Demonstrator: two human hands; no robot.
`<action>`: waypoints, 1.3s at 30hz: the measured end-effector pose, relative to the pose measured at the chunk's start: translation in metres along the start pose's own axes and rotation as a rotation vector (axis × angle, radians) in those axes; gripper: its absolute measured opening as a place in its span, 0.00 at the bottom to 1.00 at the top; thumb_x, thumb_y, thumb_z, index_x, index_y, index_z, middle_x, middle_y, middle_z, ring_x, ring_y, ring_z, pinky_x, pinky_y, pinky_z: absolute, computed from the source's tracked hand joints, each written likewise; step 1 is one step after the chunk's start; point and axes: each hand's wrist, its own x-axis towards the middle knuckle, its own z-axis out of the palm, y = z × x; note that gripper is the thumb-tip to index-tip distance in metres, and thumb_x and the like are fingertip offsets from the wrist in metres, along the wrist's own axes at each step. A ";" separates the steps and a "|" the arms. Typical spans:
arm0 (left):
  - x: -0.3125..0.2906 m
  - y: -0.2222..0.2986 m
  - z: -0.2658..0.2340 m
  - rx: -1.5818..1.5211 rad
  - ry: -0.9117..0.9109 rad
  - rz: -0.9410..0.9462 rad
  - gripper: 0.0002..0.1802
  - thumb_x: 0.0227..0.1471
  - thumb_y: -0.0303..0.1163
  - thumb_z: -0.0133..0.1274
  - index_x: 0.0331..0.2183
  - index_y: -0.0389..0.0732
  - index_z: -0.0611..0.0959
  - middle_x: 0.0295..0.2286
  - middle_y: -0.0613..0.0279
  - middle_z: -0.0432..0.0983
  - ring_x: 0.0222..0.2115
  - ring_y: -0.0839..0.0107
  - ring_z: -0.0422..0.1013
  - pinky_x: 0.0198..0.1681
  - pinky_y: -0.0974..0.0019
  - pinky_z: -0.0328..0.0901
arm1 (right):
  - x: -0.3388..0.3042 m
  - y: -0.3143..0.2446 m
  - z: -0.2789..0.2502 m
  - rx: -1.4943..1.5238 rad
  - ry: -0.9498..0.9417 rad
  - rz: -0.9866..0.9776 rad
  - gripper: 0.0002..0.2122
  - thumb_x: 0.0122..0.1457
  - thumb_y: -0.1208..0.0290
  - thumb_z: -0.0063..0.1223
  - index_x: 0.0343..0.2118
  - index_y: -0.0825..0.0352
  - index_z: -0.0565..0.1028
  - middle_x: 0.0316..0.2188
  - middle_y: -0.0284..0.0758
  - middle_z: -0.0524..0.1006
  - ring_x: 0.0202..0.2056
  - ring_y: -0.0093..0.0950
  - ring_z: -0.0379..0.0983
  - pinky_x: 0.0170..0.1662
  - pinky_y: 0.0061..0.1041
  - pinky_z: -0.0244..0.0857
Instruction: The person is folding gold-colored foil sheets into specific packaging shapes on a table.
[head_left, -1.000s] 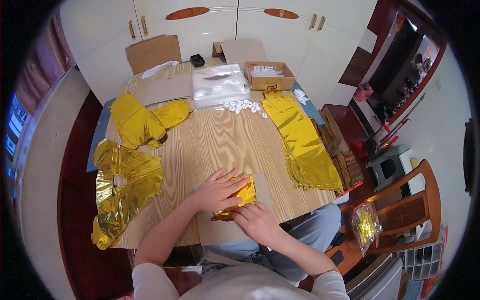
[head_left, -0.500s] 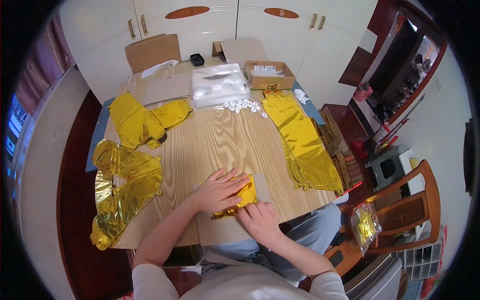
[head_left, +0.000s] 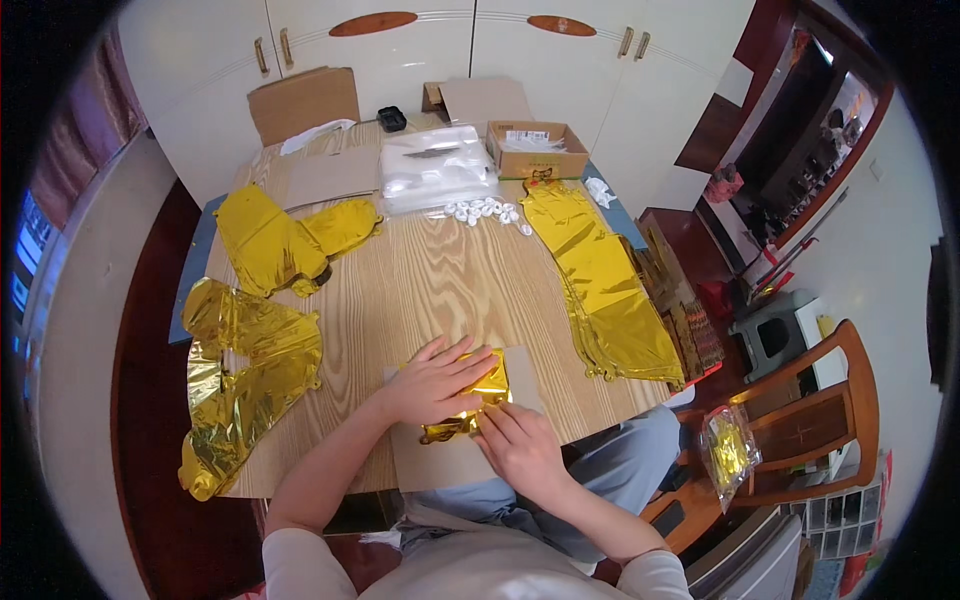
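Observation:
A folded gold foil balloon (head_left: 489, 382), flat and shiny, lies on a piece of grey-brown cardboard (head_left: 440, 465) at the near edge of the table. Across its upper left part my left hand (head_left: 440, 385) lies flat, fingers stretched out to the right. My right hand (head_left: 522, 447) is at the balloon's lower right edge, its fingers bent and close together on the foil; the thumb is mostly hidden. Part of the foil is covered by both hands.
More flat gold balloons lie on the wooden table: one crumpled (head_left: 250, 360), one far left (head_left: 265, 240), a long stack (head_left: 605, 285) at right. Behind are small white rolled pieces (head_left: 480, 212), clear plastic bags (head_left: 440, 170) and a cardboard box (head_left: 540, 160). A wooden chair (head_left: 820, 440) stands right.
My right hand's fingers have straightened a little and shifted slightly along the folded balloon's edge, and more foil shows between the hands. My left hand stays pressed in nearly the same place.

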 end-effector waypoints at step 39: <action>-0.002 0.006 0.006 0.284 0.146 0.123 0.31 0.57 0.52 0.45 0.59 0.51 0.69 0.61 0.57 0.60 0.62 0.53 0.54 0.62 0.42 0.47 | -0.007 -0.006 -0.010 0.062 -0.146 -0.024 0.16 0.55 0.60 0.57 0.45 0.61 0.77 0.47 0.33 0.74 0.51 0.35 0.66 0.57 0.41 0.58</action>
